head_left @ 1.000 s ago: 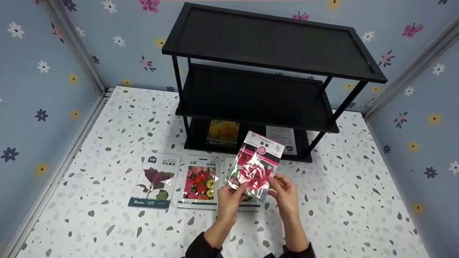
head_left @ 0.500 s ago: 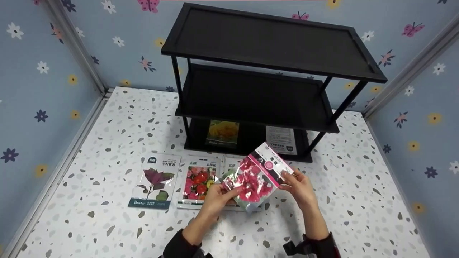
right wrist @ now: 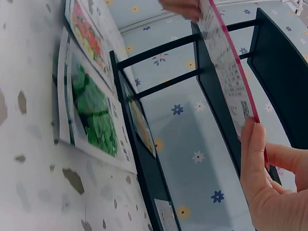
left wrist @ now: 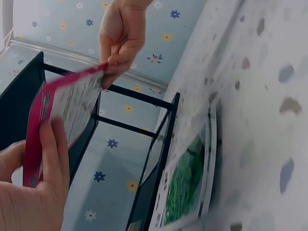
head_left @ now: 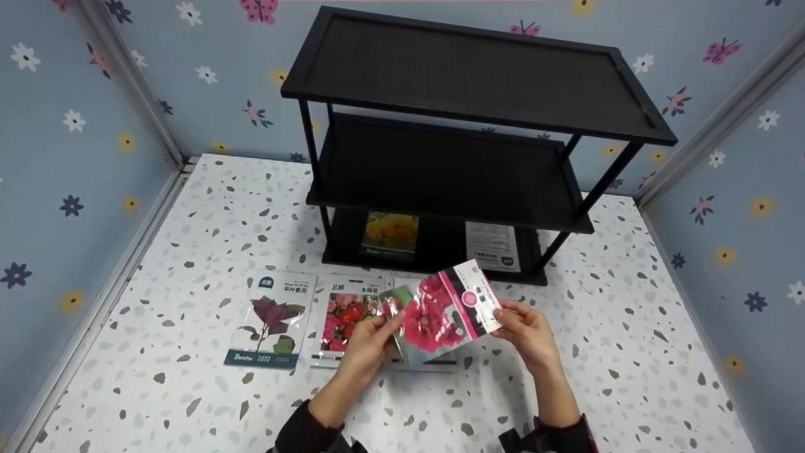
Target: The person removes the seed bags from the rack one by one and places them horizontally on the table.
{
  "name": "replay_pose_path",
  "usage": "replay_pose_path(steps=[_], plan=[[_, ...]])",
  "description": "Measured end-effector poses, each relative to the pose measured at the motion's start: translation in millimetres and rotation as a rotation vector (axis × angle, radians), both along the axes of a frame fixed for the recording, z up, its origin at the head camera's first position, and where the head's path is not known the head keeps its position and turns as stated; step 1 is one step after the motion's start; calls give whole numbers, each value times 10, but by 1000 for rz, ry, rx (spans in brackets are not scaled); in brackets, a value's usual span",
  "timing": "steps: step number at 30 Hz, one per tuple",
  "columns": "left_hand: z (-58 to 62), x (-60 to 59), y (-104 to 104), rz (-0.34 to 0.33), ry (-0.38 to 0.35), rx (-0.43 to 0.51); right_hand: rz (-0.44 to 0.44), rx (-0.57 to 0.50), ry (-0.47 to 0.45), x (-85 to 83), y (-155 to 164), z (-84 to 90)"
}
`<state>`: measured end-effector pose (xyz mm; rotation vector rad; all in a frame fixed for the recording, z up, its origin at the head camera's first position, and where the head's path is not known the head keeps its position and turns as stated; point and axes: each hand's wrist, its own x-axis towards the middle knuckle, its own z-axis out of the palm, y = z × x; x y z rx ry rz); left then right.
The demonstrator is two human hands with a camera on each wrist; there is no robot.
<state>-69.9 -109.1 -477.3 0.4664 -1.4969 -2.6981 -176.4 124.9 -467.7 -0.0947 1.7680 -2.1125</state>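
Note:
Both hands hold a glossy seed packet with pink flowers [head_left: 440, 318] above the speckled table, turned nearly sideways. My left hand [head_left: 368, 343] pinches its flower end, my right hand [head_left: 525, 327] its white-and-pink header end. In the left wrist view the packet's printed back [left wrist: 67, 108] shows between my left fingers [left wrist: 50, 163] and the right hand [left wrist: 120, 33]. The right wrist view shows the packet edge-on [right wrist: 226, 72], pinched by my right fingers [right wrist: 257, 163].
Three seed packets lie in a row on the table: a purple-leaf one [head_left: 272, 319], a red-flower one [head_left: 349, 318] and a green one [right wrist: 94, 113] under the held packet. A black three-tier shelf [head_left: 465, 75] stands behind, with a yellow-flower packet [head_left: 391, 233] and a white one [head_left: 493, 244] on its bottom tier.
The pink packet has rotated from upright to nearly sideways and come down a little. My right hand moved from its bottom edge to its header end; my left hand kept its hold.

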Motion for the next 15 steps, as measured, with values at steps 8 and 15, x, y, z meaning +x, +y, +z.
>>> replay_pose_path(steps=[8,15], plan=[[0,-54,344,290,150,250,-188,-112,-11,97,-264,-58],[-277,-259,634,405,211,254,-284,-208,-19,238,-487,-174]])
